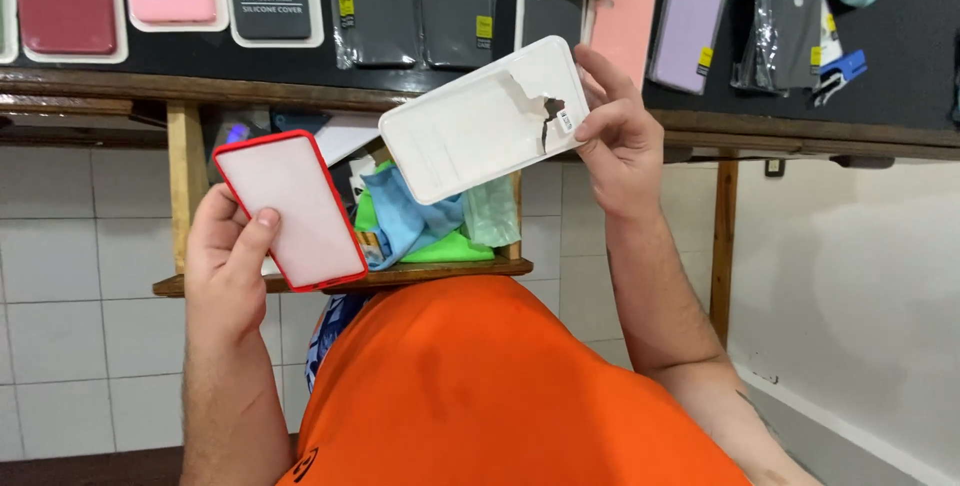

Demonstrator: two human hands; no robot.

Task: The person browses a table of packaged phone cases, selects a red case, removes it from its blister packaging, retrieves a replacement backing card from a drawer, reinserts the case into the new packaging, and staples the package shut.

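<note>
Item 1. Left hand [228,246]: raised from the lower left, forearm near vertical, palm turned toward the camera. The thumb lay across the left edge of a red-rimmed phone case [291,209] and the fingers were tucked behind it, so the grip was closed on the case. The case was held flat toward the camera, its pale translucent back showing, tilted with the top leaning left, in front of the wooden shelf [440,271].

Item 2. Right hand [617,136]: forearm coming up from the lower right, wrist bent inward. Thumb and fingertips pinched the right end of a white plastic package tray [480,121]; the grip was closed on it. The tray was held up at a slant, right end higher, above the shelf and just below the counter edge, well apart from the red-rimmed case. A torn opening showed near the held end.

Item 3. Surroundings: a dark counter [900,36] along the top, laid with phone cases, packaged and loose: maroon, pink, black, grey, salmon, lilac. On the shelf between the hands, a heap of cloths [420,221] in blue, green and pale mint. An orange shirt [500,386] filled the lower centre. White wall tiles [70,276] lay behind the left arm.
</note>
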